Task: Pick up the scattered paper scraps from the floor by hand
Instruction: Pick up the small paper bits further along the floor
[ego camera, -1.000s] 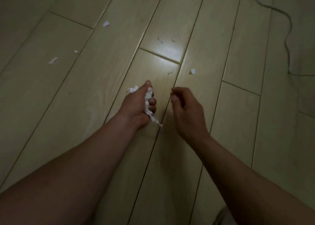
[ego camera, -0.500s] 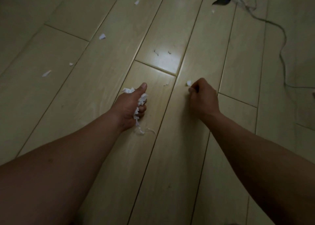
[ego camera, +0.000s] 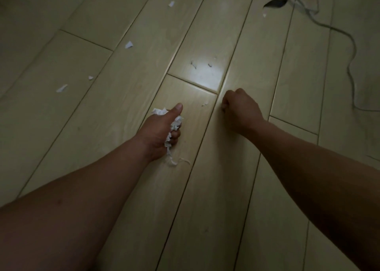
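the left hand [ego camera: 162, 131] rests low over the pale wooden floor [ego camera: 236, 188], near the middle of the view. its fingers [ego camera: 174, 134] are curled tight round a wad of white paper scraps [ego camera: 175, 122], with the thumb laid straight along the top. crumpled paper sticks out past the thumb on the far side and a thin torn strip [ego camera: 170, 159] trails out below the hand onto the plank.

the right hand [ego camera: 240, 110] is just across a plank seam from the left, its knuckles down near the floor and its fingers [ego camera: 225, 104] curled in toward the palm. the back of the hand faces the camera, so i cannot tell whether they pinch anything.

loose scraps lie about the floor. a small curled scrap [ego camera: 205, 104] lies between the two hands, nearer the right one. two tiny bits [ego camera: 193, 63] sit on the bright glare patch beyond the hands. further left are a triangular scrap [ego camera: 129, 44], a long scrap [ego camera: 61, 88] and a small fleck [ego camera: 90, 77] beside it. another piece [ego camera: 171, 3] lies far up the same run of planks. one more pale bit [ego camera: 264, 14] lies at the far right, just beside a dark flat object [ego camera: 274, 3].

a thin grey cable [ego camera: 352, 50] snakes from that dark object down the right side of the floor.
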### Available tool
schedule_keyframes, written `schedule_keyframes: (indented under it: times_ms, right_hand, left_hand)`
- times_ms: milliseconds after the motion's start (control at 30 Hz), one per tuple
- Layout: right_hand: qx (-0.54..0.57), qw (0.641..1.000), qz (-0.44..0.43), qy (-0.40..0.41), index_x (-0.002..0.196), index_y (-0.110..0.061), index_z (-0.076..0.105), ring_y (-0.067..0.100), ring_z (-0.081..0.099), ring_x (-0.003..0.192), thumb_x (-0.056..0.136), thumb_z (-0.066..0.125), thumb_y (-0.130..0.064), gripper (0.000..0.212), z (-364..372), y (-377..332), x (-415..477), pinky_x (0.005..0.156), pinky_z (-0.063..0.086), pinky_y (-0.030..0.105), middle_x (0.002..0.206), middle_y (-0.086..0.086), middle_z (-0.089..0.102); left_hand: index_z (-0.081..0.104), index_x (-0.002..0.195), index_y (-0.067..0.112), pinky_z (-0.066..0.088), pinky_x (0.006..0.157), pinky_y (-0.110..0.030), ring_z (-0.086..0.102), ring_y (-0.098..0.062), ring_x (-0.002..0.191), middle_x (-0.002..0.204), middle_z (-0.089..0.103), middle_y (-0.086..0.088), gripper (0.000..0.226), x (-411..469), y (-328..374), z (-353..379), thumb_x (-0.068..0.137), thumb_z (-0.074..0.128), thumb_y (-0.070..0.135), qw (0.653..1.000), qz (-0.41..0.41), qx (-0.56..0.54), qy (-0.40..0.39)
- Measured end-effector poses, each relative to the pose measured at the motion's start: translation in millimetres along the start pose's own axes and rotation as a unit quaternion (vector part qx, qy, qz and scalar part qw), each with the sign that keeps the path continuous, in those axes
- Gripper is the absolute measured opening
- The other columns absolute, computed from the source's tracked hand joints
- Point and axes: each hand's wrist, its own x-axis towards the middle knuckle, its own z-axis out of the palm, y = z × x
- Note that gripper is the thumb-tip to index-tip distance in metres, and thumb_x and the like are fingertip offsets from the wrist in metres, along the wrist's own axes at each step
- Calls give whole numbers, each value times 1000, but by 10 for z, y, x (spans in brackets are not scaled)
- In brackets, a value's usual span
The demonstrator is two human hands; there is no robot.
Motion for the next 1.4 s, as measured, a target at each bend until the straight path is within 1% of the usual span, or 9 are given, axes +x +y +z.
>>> schedule_keyframes:
  times_ms: [133, 233, 333, 433, 633, 867, 1033, 1200, 1400]
  right_hand:
    - [83, 996, -43, 13, 101, -15, 55, 25, 54, 81, 101, 46, -18, 10, 121, -267, -19, 61, 33, 32, 94, 5, 57]
    - [80, 996, -45, -1, 118, -14, 55, 23, 55, 86, 103, 52, -21, 17, 154, -364, 48, 68, 38, 34, 101, 4, 58]
    - [18, 998, -67, 6, 109, -8, 59, 31, 58, 84, 102, 50, -18, 15, 158, -396, 115, 70, 46, 37, 99, 12, 59]
    - [-26, 997, -71, -4, 105, -5, 57, 32, 58, 84, 102, 46, -14, 15, 171, -414, 175, 67, 38, 35, 100, 14, 57]
    - [115, 991, 51, 36, 104, -9, 54, 24, 54, 82, 100, 46, -9, 9, 46, -363, 474, 69, 36, 33, 96, 6, 59]
    - [109, 992, 39, 49, 127, -7, 51, 30, 63, 99, 102, 56, -23, 30, -135, -299, 1134, 78, 47, 34, 113, 13, 65]
    - [-47, 999, 1, 11, 95, -8, 51, 32, 56, 85, 97, 52, -9, 2, -168, -393, 1417, 72, 39, 35, 92, 12, 57]
    - [0, 999, -19, -31, 84, -7, 57, 26, 59, 83, 98, 60, -18, 17, -152, -504, 1510, 73, 42, 30, 84, 8, 57]
    - [32, 998, -57, 0, 114, -4, 58, 26, 57, 89, 102, 51, -16, 19, -69, -704, 1459, 73, 42, 34, 103, 10, 61]
  left_hand:
    - [47, 74, 23, 23, 43, -18, 37, -12, 43, 63, 43, -1, 37, -16, 0, 2, 99, 69, 40, 1000, -1, -5, -1]
    - [48, 73, 22, 25, 41, -17, 37, -11, 42, 61, 43, -1, 37, -16, 7, 5, 99, 69, 38, 1000, -2, -10, -6]
    - [47, 70, 22, 25, 41, -15, 36, -11, 41, 59, 42, 0, 40, -16, 10, 14, 100, 68, 36, 1000, 6, 6, -10]
    - [47, 68, 21, 25, 41, -14, 36, -10, 40, 57, 43, 1, 41, 29, 81, 21, 100, 68, 36, 1000, 8, 7, -7]
    - [49, 75, 24, 21, 46, -21, 39, -10, 48, 66, 46, 1, 34, 346, 536, -67, 98, 69, 39, 999, 24, 16, 38]
    - [48, 70, 26, 16, 51, -26, 37, -12, 47, 63, 45, 1, 38, 441, 508, -106, 97, 70, 41, 998, 18, 51, 42]
    - [48, 69, 25, 16, 48, -22, 36, -12, 44, 62, 45, 0, 38, 473, 513, -122, 97, 70, 38, 998, 16, 41, 45]
    - [45, 67, 27, 11, 51, -25, 33, -13, 46, 64, 40, -2, 40, 478, 511, -127, 98, 68, 39, 998, 13, 42, 33]
    - [45, 66, 27, 13, 50, -25, 34, -12, 46, 65, 39, -2, 41, 486, 503, -150, 97, 69, 41, 999, 12, 47, 22]
